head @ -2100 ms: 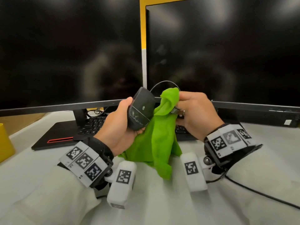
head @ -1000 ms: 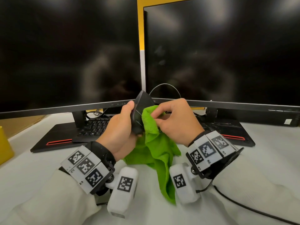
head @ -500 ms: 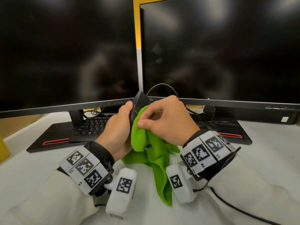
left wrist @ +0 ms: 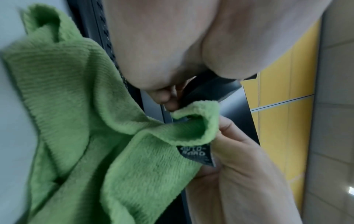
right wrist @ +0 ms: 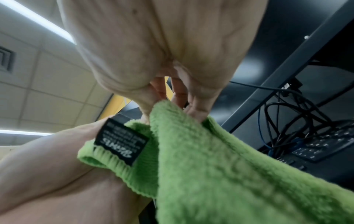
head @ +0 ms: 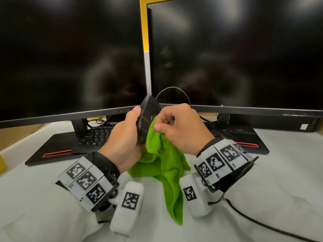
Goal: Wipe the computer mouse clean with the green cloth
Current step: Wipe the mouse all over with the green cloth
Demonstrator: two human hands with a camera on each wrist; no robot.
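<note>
Two monitors stand close at 12 o'clock. Left hand curls around the black mouse; right hand pinches the green cloth against it above the bench.

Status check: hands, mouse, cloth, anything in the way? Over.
Left hand grips mouse, lifted off desk. Right hand pinches green cloth against mouse face. Nothing blocking; mouse cable loops behind, clear of the wipe.

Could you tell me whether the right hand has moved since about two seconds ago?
Yes. The right hand has shifted left against the right monitor's bezel, pressing the cloth to the mouse.
</note>
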